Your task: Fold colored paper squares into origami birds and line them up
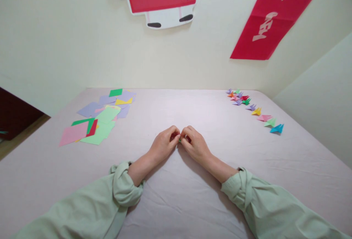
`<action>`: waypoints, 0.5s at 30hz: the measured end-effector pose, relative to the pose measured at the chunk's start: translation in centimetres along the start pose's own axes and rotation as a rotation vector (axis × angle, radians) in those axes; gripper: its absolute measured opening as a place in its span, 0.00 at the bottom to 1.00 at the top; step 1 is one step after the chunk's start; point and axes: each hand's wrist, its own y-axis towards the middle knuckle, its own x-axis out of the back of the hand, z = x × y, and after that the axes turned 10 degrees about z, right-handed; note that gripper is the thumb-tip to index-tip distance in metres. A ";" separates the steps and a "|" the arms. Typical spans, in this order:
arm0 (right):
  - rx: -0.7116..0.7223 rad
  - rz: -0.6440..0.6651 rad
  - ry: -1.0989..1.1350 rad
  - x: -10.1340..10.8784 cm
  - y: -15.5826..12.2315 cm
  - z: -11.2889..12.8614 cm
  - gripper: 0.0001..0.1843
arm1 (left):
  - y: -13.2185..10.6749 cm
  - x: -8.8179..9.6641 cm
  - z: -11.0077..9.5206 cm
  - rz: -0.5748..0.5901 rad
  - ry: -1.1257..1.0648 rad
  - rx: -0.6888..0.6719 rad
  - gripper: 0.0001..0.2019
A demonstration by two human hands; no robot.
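Observation:
My left hand (165, 141) and my right hand (195, 144) meet at the fingertips over the middle of the table. Between the pinched fingers shows a tiny bit of green folded paper (180, 140); most of it is hidden behind the fingertips, so its shape cannot be made out. Both hands are closed in a pinch on it, thumbs and forefingers almost touching.
Loose paper sheets in several colours, among them a pink sheet (73, 133), lie at the left. Folded paper cranes, such as a blue crane (277, 129), run in a line at the right. The table (165, 198) has a pale cloth and meets a wall (68, 40).

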 end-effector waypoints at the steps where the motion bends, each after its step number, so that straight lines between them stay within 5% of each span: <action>1: 0.001 -0.001 -0.004 0.0 0.0 0.0 0.07 | 0.0 0.0 0.1 -0.003 -0.013 0.006 0.04; 15: 0.002 0.002 0.017 -0.3 -0.5 -0.9 0.04 | 0.1 -0.2 0.5 -0.024 -0.087 0.026 0.04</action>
